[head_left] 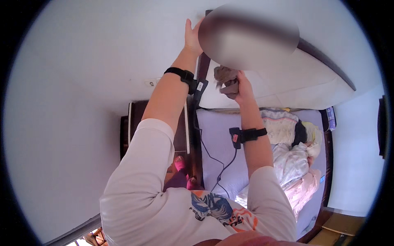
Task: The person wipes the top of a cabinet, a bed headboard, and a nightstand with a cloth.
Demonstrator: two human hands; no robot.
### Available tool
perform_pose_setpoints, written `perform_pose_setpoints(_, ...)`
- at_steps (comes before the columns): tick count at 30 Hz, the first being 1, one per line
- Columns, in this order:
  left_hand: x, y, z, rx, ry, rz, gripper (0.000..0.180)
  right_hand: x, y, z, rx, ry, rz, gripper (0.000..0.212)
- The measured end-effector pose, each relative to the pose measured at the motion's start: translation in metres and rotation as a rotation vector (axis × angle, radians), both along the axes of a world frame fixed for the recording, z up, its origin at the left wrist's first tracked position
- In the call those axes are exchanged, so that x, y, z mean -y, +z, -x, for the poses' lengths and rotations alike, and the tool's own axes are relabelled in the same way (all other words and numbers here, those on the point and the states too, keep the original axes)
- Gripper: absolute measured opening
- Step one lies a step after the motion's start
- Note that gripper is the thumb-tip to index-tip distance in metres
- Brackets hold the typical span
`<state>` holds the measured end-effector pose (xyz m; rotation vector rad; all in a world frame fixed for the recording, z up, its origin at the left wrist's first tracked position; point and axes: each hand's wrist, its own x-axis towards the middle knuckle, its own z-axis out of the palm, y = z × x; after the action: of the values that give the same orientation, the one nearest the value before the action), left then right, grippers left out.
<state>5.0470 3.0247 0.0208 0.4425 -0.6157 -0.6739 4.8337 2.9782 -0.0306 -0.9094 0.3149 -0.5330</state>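
My right hand grips a crumpled brown cloth in front of the headboard's pale padded panel. Raised at the headboard's upper left corner, my left hand has its thumb stretched up and apart. Its other fingers reach toward the dark wooden edge and are partly lost behind a blurred oval, so whether they touch it is unclear. That oval also covers much of the headboard's top. Each forearm wears a black strap with a small dark device and a cable.
Below the headboard lies a bed with a lavender sheet. Pillows and bundled bedding are heaped on its right side. A dark cabinet stands left of the bed, under a wall socket. A cardboard box sits at the lower right.
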Motion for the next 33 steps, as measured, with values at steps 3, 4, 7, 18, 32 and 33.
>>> perform_pose_setpoints(3, -0.006, -0.002, -0.001, 0.024, -0.027, 0.004, 0.073, 0.002, -0.004, 0.008, 0.139, -0.063, -0.05, 0.036)
perform_pose_setpoints(4, -0.006, 0.0, 0.0, 0.04, -0.036, -0.017, 0.072, 0.01, 0.009, 0.006, 0.051, 0.051, -0.187, 0.041)
perform_pose_setpoints(7, -0.013, -0.001, 0.002, 0.041, -0.1, -0.022, 0.071, 0.007, 0.041, -0.018, -0.029, 0.075, 0.02, 0.041)
perform_pose_setpoints(18, -0.078, -0.087, -0.035, -0.121, -0.058, -0.271, 0.029, -0.013, 0.112, -0.15, 0.247, -0.937, 1.504, 0.014)
perform_pose_setpoints(32, -0.296, -0.337, -0.009, -0.836, 0.05, -0.698, 0.018, -0.02, -0.237, -0.147, -0.339, -0.931, 2.005, 0.036)
perform_pose_setpoints(33, -0.309, -0.356, -0.003, -0.832, 0.028, -0.718, 0.02, -0.021, -0.282, -0.142, -0.357, -0.843, 1.974, 0.033)
